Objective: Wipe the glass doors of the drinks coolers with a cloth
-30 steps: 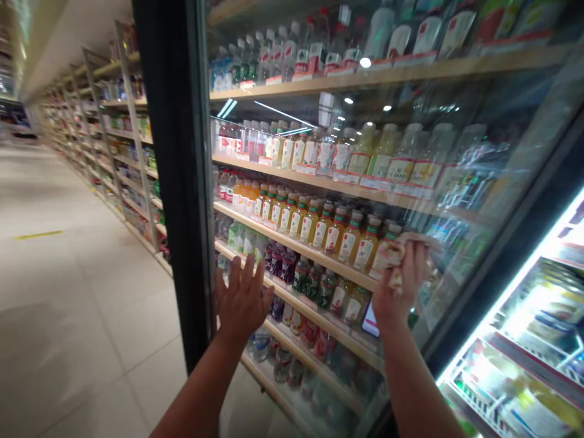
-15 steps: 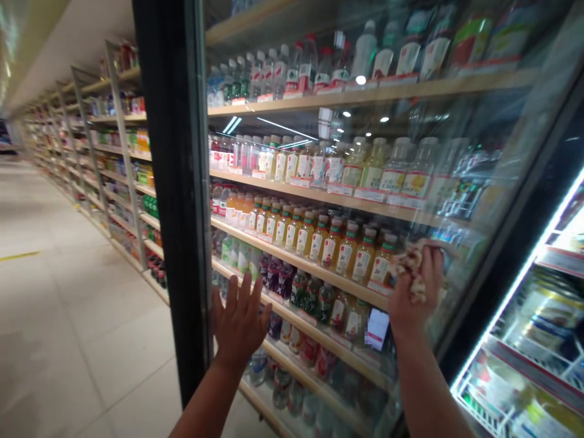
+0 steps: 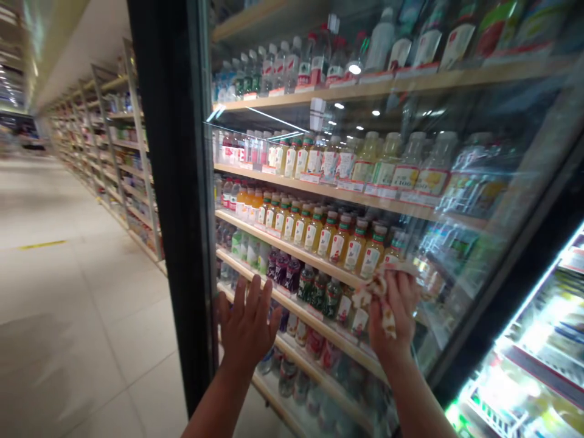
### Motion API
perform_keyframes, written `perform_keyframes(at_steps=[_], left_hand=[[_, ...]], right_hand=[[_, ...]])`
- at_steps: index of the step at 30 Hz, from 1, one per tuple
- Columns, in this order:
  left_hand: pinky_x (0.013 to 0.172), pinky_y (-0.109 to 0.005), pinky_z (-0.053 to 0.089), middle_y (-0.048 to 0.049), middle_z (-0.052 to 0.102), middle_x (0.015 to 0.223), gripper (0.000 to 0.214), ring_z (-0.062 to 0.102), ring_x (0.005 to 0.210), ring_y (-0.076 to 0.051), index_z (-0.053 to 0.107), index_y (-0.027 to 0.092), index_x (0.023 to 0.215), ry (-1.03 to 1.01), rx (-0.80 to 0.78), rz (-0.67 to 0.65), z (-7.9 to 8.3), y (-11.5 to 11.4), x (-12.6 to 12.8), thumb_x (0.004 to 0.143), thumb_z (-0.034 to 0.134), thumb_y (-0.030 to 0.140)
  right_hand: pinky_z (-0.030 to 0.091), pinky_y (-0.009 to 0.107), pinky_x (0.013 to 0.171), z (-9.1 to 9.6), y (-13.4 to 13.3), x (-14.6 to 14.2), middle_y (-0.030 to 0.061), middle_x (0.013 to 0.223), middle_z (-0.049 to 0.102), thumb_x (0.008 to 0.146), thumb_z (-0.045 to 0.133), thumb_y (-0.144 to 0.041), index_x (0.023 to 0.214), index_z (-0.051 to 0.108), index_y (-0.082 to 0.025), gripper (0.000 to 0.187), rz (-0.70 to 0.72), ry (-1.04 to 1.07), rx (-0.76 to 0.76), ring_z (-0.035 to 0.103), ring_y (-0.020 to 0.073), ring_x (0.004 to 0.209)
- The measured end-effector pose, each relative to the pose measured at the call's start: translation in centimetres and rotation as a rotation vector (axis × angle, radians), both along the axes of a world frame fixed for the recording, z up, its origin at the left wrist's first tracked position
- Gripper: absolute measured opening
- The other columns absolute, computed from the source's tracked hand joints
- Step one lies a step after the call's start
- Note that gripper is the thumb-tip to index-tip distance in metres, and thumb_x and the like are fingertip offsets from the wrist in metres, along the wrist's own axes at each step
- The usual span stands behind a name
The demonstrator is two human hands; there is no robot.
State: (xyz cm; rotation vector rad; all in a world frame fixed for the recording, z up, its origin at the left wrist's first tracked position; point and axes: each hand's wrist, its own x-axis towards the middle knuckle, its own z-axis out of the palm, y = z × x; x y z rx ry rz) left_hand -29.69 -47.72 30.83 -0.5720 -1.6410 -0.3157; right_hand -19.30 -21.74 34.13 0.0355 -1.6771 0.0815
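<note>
Against the glass door [image 3: 429,340] my right hand [image 3: 399,310] presses a crumpled cloth [image 3: 381,292], pale with a brown-and-cream pattern, its fingers closed over it. My left hand [image 3: 249,325] lies flat near the door's left side, fingers spread, holding nothing; it seems to rest on the glass. The black door frame [image 3: 166,182] stands just left of it. Through the pane show shelves with rows of bottles, among them yellow juice bottles [image 3: 326,237] and dark purple bottles [image 3: 283,267]. Lights reflect on the glass.
Left of the door, a long row of stocked store shelves [image 3: 132,152] runs back along a pale tiled floor [image 3: 104,316] with a yellow strip [image 3: 43,244]. At the right, beyond the door's edge, bright wire racks [image 3: 506,389] hold packaged goods.
My right hand has moved down and to the left across the glass with the cloth. My left hand stays flat in nearly the same place. The view has shifted slightly.
</note>
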Motion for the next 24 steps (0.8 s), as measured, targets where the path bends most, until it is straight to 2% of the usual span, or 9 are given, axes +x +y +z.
perform_keyframes(at_steps=[3,6,10,13,16,19,21,24], left_hand=[[0.129,-0.054,0.007,-0.0164,0.034,0.162,0.071,0.013,0.157,-0.028,0.019,0.017,0.163,-0.002,0.01,-0.004,0.0,-0.3,1.2,0.102,0.052,0.032],[0.13,-0.052,0.005,-0.0145,0.033,0.162,0.07,0.012,0.157,-0.027,0.02,0.018,0.163,-0.013,0.026,-0.003,0.0,-0.6,2.6,0.102,0.051,0.032],[0.13,-0.05,0.004,-0.0129,0.03,0.164,0.071,0.011,0.157,-0.024,0.019,0.018,0.163,-0.012,0.035,0.007,0.2,-0.9,4.5,0.102,0.052,0.031],[0.13,-0.052,0.003,-0.0125,0.026,0.165,0.072,0.01,0.158,-0.025,0.018,0.018,0.163,-0.006,0.026,0.03,0.3,-1.1,5.7,0.102,0.054,0.03],[0.13,-0.052,0.003,-0.0125,0.024,0.166,0.071,0.01,0.158,-0.026,0.017,0.018,0.163,-0.017,0.026,0.053,0.3,-1.2,6.6,0.103,0.052,0.03],[0.13,-0.052,0.004,-0.0122,0.021,0.167,0.068,0.01,0.158,-0.026,0.018,0.018,0.163,-0.012,0.043,0.071,0.3,-1.1,7.3,0.104,0.049,0.031],[0.13,-0.052,0.004,-0.0119,0.018,0.167,0.067,0.011,0.157,-0.026,0.018,0.018,0.163,0.006,0.035,0.08,0.3,-1.0,7.7,0.105,0.049,0.03],[0.13,-0.052,0.004,-0.0104,0.018,0.167,0.065,0.011,0.157,-0.026,0.018,0.02,0.163,-0.023,0.05,0.072,0.2,-0.9,8.4,0.106,0.047,0.031]], right_hand=[[0.03,0.071,0.118,0.6,0.6,0.2,0.0177,0.158,0.041,0.099,0.048,-0.023,0.158,0.038,-0.021,0.06,-0.013,0.109,-0.125,0.033,0.0379,0.151],[0.027,0.073,0.118,-0.5,-1.5,0.1,0.0199,0.162,0.032,0.1,0.046,-0.027,0.161,0.029,-0.02,0.064,-0.008,0.036,-0.16,0.025,0.0389,0.153],[0.02,0.074,0.119,-2.0,-5.3,0.9,0.0191,0.163,0.031,0.099,0.05,-0.031,0.164,0.018,-0.021,0.073,0.062,-0.144,-0.022,0.022,0.0398,0.154],[0.014,0.071,0.122,-1.8,-6.5,2.5,0.0195,0.165,0.026,0.098,0.051,-0.041,0.165,0.013,-0.018,0.081,0.119,-0.25,0.045,0.017,0.0402,0.156],[0.012,0.073,0.121,-1.2,-6.5,4.1,0.02,0.167,0.018,0.1,0.04,-0.055,0.165,0.006,-0.015,0.083,0.181,-0.343,0.033,0.006,0.0415,0.157],[0.014,0.076,0.118,-1.5,-6.6,4.5,0.0225,0.167,0.019,0.101,0.022,-0.064,0.164,0.003,-0.011,0.085,0.249,-0.401,0.009,0.007,0.044,0.156],[0.018,0.077,0.117,-2.2,-6.9,3.9,0.0214,0.167,0.017,0.101,0.025,-0.061,0.165,0.005,-0.014,0.082,0.234,-0.339,0.004,0.008,0.0456,0.156],[0.025,0.077,0.115,-3.4,-7.8,2.8,0.0149,0.168,0.02,0.1,0.045,-0.041,0.165,0.014,-0.026,0.073,0.212,-0.162,0.058,0.012,0.0461,0.155]])
